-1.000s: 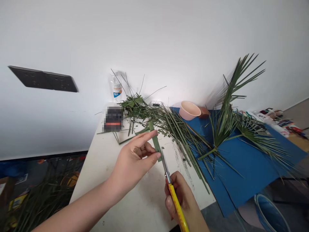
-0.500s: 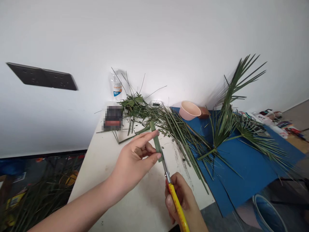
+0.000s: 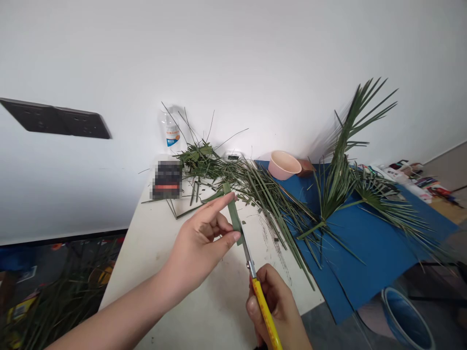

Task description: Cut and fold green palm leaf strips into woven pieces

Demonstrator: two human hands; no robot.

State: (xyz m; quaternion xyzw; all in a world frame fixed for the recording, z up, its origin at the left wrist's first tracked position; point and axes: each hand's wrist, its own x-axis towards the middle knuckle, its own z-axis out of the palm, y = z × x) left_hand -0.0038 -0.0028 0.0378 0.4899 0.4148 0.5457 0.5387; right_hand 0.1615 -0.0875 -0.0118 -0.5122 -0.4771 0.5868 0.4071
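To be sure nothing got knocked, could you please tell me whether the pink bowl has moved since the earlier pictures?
No; the pink bowl keeps its place on the blue mat, beside the brown block; the camera view shifted slightly.

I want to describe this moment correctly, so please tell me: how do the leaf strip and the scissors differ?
The leaf strip is flat and green; the scissors show silvery metal and a yellow handle. The left hand holds the leaf strip, the right hand the scissors. Both are long and narrow.

Craft corner, perhaps home: palm fronds [image 3: 332,197], scissors [image 3: 258,288], sockets [image 3: 80,123].
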